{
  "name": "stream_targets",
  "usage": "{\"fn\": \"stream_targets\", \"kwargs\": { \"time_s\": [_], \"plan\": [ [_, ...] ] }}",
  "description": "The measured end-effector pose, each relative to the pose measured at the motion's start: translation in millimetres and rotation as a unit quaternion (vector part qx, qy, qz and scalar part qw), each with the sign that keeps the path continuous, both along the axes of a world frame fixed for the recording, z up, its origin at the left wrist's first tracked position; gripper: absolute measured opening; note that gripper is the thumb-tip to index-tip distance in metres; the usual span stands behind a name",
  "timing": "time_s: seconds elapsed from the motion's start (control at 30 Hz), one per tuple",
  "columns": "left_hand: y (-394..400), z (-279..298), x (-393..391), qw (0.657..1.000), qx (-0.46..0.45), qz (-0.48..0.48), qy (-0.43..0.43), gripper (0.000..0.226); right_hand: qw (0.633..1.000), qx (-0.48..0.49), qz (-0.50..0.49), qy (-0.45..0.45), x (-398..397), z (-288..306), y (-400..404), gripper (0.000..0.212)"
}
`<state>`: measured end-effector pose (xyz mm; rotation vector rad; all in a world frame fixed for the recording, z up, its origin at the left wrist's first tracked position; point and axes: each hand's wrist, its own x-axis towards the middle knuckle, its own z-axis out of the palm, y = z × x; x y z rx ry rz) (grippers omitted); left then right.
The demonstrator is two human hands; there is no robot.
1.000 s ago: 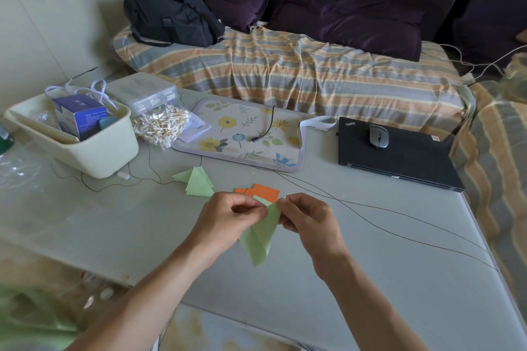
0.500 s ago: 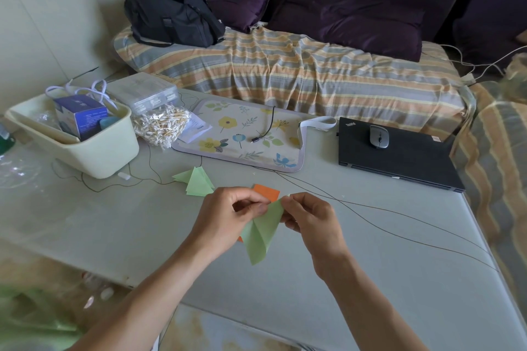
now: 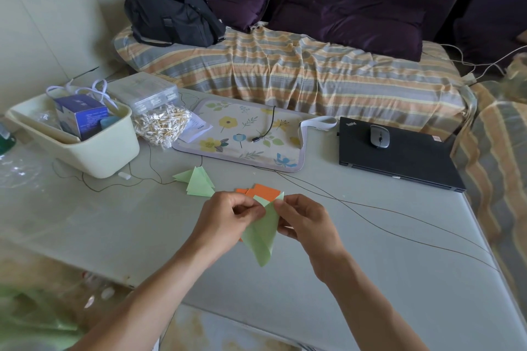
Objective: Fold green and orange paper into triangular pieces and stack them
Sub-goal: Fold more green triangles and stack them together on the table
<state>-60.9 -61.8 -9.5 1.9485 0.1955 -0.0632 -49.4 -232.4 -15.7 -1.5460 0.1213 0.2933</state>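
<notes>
Pale grey table (image 3: 370, 279) in a living room, with a sofa (image 3: 285, 74) under a striped cover running along its far edge. Dark purple cushions (image 3: 370, 23) and a black bag (image 3: 171, 17) sit on the sofa.

Both hands are raised above the middle of the table. Left hand (image 3: 225, 225) and right hand (image 3: 308, 222) each pinch the top of one green paper piece (image 3: 263, 236), thumbs and forefingers closed on its upper edge. The piece hangs between the hands as a long narrow triangle, point downward, clear of the tabletop. A small flap shows at its top between the two sets of fingertips; which layer each hand grips I cannot tell.

Just behind the hands, flat on the table, lie orange paper pieces (image 3: 261, 190), partly hidden by the fingers and the green piece. To their left, a small pile of folded green triangles (image 3: 198, 182) rests on the table, apart from the orange ones.

Farther back: a floral mat (image 3: 245, 137) with a short black cable (image 3: 266, 129) on it. Right of it, a closed black laptop (image 3: 399, 159) with a grey mouse (image 3: 379, 136) on its lid. At the left, a cream plastic tub (image 3: 99, 151) holding a blue box (image 3: 81, 117); beside it, a bag of cotton swabs (image 3: 162, 125). Thin dark wires (image 3: 385, 225) trail across the table to the right.
</notes>
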Motion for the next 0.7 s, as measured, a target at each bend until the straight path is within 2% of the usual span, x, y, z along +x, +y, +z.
{"fn": "stream_targets", "kwargs": {
  "time_s": [0.33, 0.53, 0.7],
  "plan": [
    [-2.2, 0.3, -0.1, 1.000, 0.005, 0.010, -0.021, 0.008, 1.000, -0.009, -0.008, 0.003, 2.6, -2.5, -1.4, 0.019],
    [-0.4, -1.1, 1.8, 0.999, -0.026, 0.028, -0.013, 0.010, 0.999, 0.010, 0.038, 0.024, -1.3, -2.3, -1.4, 0.021],
    [-3.5, 0.5, 0.3, 0.999, -0.034, 0.031, -0.010, 0.011, 1.000, -0.016, 0.014, 0.010, 0.5, -2.2, -1.3, 0.021]
  ]
}}
